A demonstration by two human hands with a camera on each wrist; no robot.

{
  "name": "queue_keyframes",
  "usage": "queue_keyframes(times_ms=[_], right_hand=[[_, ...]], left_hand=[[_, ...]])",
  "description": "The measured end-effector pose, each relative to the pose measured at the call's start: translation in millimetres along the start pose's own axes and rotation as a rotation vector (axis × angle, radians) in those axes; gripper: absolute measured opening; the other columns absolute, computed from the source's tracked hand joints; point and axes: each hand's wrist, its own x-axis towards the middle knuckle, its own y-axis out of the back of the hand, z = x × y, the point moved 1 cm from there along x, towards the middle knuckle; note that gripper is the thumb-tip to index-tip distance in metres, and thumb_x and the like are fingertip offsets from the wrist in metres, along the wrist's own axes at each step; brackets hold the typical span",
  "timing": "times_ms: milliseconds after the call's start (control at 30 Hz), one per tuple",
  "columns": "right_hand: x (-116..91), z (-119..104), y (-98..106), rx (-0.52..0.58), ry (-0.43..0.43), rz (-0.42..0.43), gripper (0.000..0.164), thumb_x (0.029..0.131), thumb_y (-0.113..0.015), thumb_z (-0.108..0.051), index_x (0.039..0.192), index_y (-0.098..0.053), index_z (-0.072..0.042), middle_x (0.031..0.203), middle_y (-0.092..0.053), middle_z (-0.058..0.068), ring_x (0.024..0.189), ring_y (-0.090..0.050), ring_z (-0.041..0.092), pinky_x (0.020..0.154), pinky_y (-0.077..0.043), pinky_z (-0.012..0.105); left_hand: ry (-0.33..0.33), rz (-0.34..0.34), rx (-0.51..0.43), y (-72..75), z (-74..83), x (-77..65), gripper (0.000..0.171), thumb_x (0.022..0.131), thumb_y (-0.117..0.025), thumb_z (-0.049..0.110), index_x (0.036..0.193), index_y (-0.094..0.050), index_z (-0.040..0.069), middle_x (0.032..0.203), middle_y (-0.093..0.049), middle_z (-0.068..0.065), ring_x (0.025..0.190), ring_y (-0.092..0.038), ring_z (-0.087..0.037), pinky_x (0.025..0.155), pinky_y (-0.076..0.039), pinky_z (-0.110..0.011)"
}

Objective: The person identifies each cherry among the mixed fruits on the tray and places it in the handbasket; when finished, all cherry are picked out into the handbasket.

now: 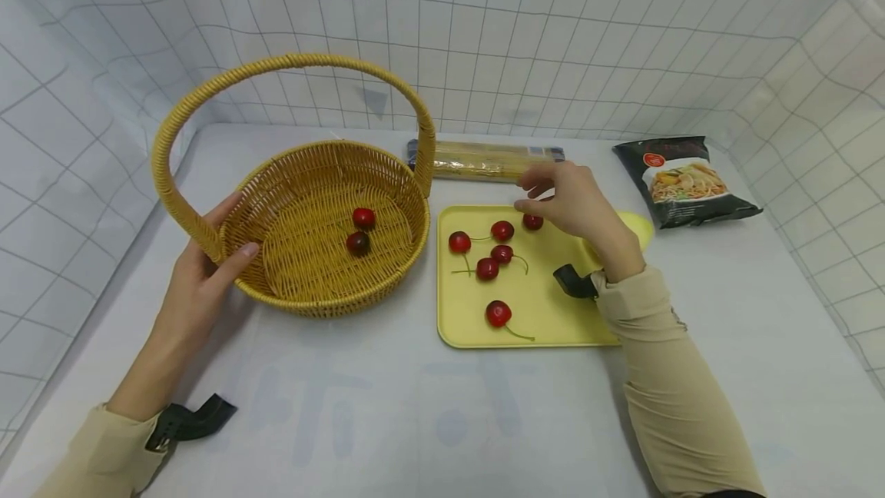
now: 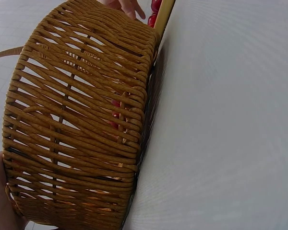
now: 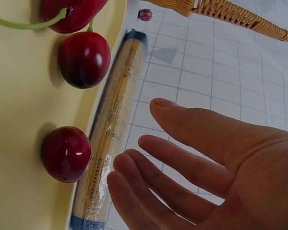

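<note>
My left hand (image 1: 200, 267) grips the left rim of a woven basket (image 1: 332, 306) with a tall arched handle, the thumb over the inner side. Inside the basket lie two dark red cherries (image 1: 363, 218). The left wrist view shows the basket's woven wall (image 2: 77, 120) close up. Over the back of a yellow tray (image 1: 553, 321) hovers my right hand (image 1: 570, 194), its fingers apart and holding nothing. Nearest to it is one cherry (image 3: 67, 154) on the tray, partly hidden by the hand in the head view. Several more cherries, some with green stems, lie on the tray's left half.
Behind the tray lies a long clear pack of spaghetti (image 1: 484, 160). A dark noodle packet (image 1: 684, 183) rests at the back right. Beneath my right forearm, a yellow object (image 1: 638, 229) is partly covered. Grid-patterned white sheets (image 1: 484, 37) enclose the table.
</note>
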Motion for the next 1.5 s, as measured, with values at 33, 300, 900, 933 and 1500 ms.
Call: queue_keyframes(times_ms=[33, 300, 900, 933, 1500], right_hand=[[0, 0, 0, -0.002, 0.003, -0.006, 0.032, 0.098, -0.076, -0.018, 0.124, -0.072, 0.0, 0.123, -0.074, 0.019, 0.113, -0.07, 0.034, 0.097, -0.052, 0.051], [-1, 2, 1, -0.014, -0.041, -0.078, 0.034, 0.096, -0.077, -0.014, 0.127, -0.072, 0.0, 0.124, -0.074, 0.02, 0.117, -0.068, 0.035, 0.102, -0.05, 0.052], [3, 5, -14, -0.057, -0.06, -0.236, 0.026, 0.09, -0.082, -0.005, 0.115, -0.078, -0.002, 0.108, -0.079, 0.014, 0.102, -0.071, 0.029, 0.09, -0.055, 0.044], [3, 4, -14, -0.06, -0.053, -0.235, 0.026, 0.09, -0.083, -0.005, 0.115, -0.078, -0.003, 0.108, -0.079, 0.014, 0.101, -0.071, 0.028, 0.09, -0.054, 0.044], [-12, -43, -10, 0.045, 0.16, -0.051, 0.027, 0.092, -0.08, -0.008, 0.119, -0.077, -0.004, 0.108, -0.078, 0.009, 0.102, -0.072, 0.024, 0.091, -0.059, 0.043]], left_hand=[[0.001, 0.0, 0.0, 0.0, 0.0, 0.1, 0.068, 0.108, -0.059, 0.023, 0.168, -0.028, 0.035, 0.171, -0.033, -0.005, 0.148, -0.038, -0.01, 0.114, -0.027, -0.021], [-0.008, 0.0, -0.001, -0.1, -0.8, 0.5, 0.068, 0.108, -0.059, 0.021, 0.168, -0.029, 0.034, 0.171, -0.034, -0.005, 0.148, -0.038, -0.008, 0.115, -0.027, -0.02], [0.005, -0.002, 0.009, -0.3, -0.8, -0.6, 0.069, 0.108, -0.059, 0.022, 0.168, -0.028, 0.035, 0.172, -0.033, -0.005, 0.149, -0.038, -0.012, 0.115, -0.027, -0.022], [0.006, -0.002, 0.013, -0.3, -0.8, -0.7, 0.069, 0.108, -0.059, 0.023, 0.168, -0.028, 0.036, 0.172, -0.033, -0.005, 0.149, -0.038, -0.012, 0.115, -0.027, -0.022], [0.007, 0.004, -0.001, -0.2, -1.0, -0.6, 0.069, 0.107, -0.06, 0.021, 0.167, -0.029, 0.035, 0.171, -0.034, -0.004, 0.147, -0.037, -0.007, 0.116, -0.026, -0.022]])
